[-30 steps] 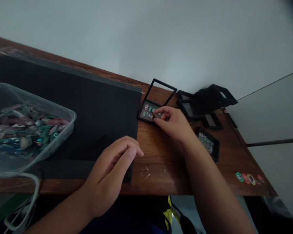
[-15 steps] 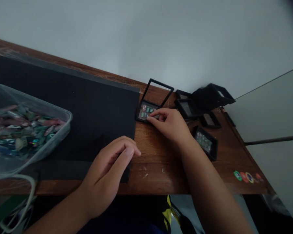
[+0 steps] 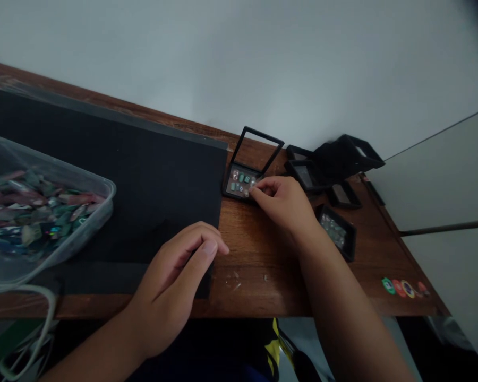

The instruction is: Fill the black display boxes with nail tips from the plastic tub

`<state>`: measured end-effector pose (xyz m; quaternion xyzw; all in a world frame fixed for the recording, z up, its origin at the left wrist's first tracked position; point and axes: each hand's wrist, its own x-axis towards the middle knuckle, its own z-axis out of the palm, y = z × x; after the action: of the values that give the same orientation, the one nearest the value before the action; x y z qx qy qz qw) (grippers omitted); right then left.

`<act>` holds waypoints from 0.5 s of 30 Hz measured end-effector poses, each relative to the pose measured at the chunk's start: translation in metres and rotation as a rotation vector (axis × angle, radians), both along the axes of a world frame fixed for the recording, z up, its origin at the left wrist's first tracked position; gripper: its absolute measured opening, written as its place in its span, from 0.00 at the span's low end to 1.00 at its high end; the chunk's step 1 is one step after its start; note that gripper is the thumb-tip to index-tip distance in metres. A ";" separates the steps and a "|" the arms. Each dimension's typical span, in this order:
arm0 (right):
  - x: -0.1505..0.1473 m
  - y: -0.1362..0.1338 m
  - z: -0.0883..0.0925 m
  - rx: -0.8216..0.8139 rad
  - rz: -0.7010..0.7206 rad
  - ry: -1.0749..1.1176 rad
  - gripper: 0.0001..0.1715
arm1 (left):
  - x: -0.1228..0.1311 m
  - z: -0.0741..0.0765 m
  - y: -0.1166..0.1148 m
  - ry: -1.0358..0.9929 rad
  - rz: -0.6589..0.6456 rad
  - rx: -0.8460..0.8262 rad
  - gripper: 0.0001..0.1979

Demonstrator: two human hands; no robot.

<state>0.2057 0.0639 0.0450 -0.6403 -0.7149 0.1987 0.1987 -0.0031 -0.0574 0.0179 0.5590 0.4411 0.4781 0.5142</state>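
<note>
A small black case (image 3: 245, 199) stands open on the wooden table, its framed lid raised at the back. Several green, pinkish and clear nail-shaped pieces (image 3: 241, 178) lie in rows inside it. At the case's right front corner, my right hand (image 3: 282, 199) has thumb and index finger pinched together; whatever is between the fingertips is too small to make out. My left hand (image 3: 187, 273) rests over the right edge of the black mat (image 3: 155, 175), fingers curled and thumb against the index finger, with anything inside hidden.
A clear plastic tub (image 3: 109, 193) full of many coloured pieces sits at the left. Several black cases (image 3: 306, 175) are piled behind my right arm, and another case with clear pieces (image 3: 336, 232) lies beside it. Round stickers (image 3: 402, 288) are at the right front.
My right hand has shifted slightly right, from the front row of pieces to the case's right corner, uncovering more pieces. My left hand has barely moved.
</note>
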 end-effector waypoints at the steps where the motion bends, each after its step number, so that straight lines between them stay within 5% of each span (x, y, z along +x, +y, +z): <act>1: 0.000 0.000 0.000 0.002 -0.001 -0.005 0.15 | 0.000 0.000 0.000 -0.003 0.002 -0.001 0.15; 15: -0.006 -0.002 0.004 -0.008 0.005 -0.104 0.10 | 0.001 0.001 0.000 0.004 0.010 0.003 0.15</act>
<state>0.1994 0.0618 0.0487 -0.6486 -0.7252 0.1684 0.1581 -0.0020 -0.0571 0.0191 0.5584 0.4445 0.4801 0.5100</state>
